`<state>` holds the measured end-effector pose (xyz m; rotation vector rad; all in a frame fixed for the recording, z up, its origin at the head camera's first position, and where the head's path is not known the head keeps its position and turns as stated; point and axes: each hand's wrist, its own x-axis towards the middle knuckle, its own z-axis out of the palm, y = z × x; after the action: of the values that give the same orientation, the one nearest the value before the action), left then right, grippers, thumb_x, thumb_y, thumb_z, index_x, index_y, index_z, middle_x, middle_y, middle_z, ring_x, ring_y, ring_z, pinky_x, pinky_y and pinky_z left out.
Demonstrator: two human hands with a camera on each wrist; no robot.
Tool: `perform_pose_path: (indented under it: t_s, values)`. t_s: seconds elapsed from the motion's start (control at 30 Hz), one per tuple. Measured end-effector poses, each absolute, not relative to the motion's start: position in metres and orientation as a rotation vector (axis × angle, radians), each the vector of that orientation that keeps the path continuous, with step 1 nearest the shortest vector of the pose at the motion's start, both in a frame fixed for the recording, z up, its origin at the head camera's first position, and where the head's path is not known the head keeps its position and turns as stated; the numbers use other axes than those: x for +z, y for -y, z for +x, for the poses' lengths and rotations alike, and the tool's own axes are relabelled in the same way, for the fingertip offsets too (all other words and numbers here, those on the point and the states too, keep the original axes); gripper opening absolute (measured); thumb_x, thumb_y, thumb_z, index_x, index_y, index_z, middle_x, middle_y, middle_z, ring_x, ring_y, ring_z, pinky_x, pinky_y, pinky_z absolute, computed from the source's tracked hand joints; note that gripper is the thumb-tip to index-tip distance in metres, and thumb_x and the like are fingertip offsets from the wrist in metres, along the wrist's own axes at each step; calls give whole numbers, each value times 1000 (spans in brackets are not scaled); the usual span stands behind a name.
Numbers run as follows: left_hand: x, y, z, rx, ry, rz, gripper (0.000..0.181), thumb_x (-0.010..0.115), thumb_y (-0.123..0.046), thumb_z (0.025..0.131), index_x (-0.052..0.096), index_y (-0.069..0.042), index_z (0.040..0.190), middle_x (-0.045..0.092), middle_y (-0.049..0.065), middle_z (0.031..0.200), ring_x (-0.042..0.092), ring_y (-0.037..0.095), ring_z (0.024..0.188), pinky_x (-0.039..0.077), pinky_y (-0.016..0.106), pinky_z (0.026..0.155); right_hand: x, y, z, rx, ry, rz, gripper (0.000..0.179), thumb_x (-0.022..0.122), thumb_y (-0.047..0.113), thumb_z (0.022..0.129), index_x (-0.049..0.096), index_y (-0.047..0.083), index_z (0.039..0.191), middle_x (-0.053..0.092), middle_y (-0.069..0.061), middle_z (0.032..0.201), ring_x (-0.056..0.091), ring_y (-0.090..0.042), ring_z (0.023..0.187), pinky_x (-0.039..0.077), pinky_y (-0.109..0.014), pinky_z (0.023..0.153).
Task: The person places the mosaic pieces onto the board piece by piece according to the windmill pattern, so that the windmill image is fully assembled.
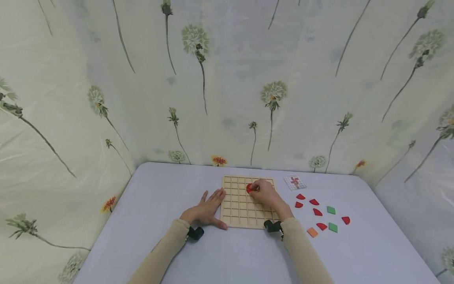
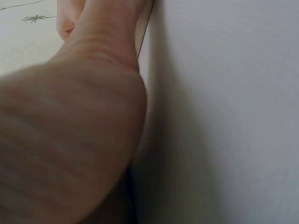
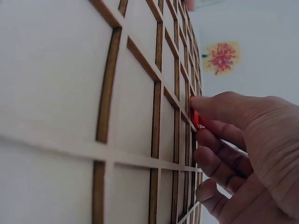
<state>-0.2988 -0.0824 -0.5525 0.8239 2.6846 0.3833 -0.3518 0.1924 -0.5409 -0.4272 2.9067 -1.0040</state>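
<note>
right grip [image 1: 265, 194]: pinching red piece [image 3: 194, 114] | piece: at grip's tips, against grid board [image 1: 234, 211] | left hand [image 1: 206, 209]: fingers spread, board edge, left of grip | risk: tilt could snag piece on divider [image 3: 108, 86]

In the head view, the light is soft and even, with a weak shine on the sheet [image 1: 32, 150] at left. The left wrist view is dimmer: the left hand [image 2: 74, 126] is dark and blurred, and a soft shadow lies on the bench [image 2: 252, 116]. In the right wrist view, the printed flower [image 3: 222, 58] is out of focus.
</note>
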Motion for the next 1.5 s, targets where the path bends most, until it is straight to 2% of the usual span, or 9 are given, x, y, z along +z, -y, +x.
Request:
perform_pose_path:
  t_s: [0.33,0.63,0.87,1.07,1.33,1.5]
  values:
    - [-556,81,-298,367,-2679,821,129,66,-76,69,-3,-10,156,-8,5,164,-5,20,151,-9,53,119,-542,-203,-343,-1031,-2890,-450,22,68,22,90,67,7,107,65,-5,99,57,-16,85,49,-34,74]
    - [-558,79,-297,378,-2680,830,129,65,-76,69,-3,-9,156,-8,6,164,-6,21,151,-9,53,119,-536,-229,-323,-1015,-2868,-358,22,67,26,90,62,11,105,62,-4,101,55,-19,89,48,-34,76]
    - [-558,79,-297,383,-2680,836,129,66,-75,69,-3,-9,156,-8,5,164,-5,21,151,-9,53,119,-528,-262,-310,-938,-2874,-300,23,67,16,87,61,6,106,58,-6,96,50,-21,86,44,-32,69]
    - [-557,81,-297,390,-2686,831,129,66,-75,69,-3,-9,156,-8,5,164,-6,21,151,-9,53,119,-526,-296,-303,-853,-2895,-312,28,66,9,80,60,4,107,60,-8,101,51,-22,90,45,-36,74]
    - [-553,83,-297,430,-2682,845,128,67,-74,71,-3,-8,155,-7,7,164,-5,23,151,-8,55,118,-522,-327,-299,-780,-2901,-242,33,69,6,78,61,-1,109,60,-15,105,56,-27,94,52,-45,85]
    - [-552,83,-297,425,-2683,845,128,66,-74,70,-3,-8,155,-7,7,164,-5,22,151,-9,55,118,-524,-339,-298,-763,-2868,-169,34,68,4,76,62,-1,109,60,-14,103,55,-25,91,51,-42,80]
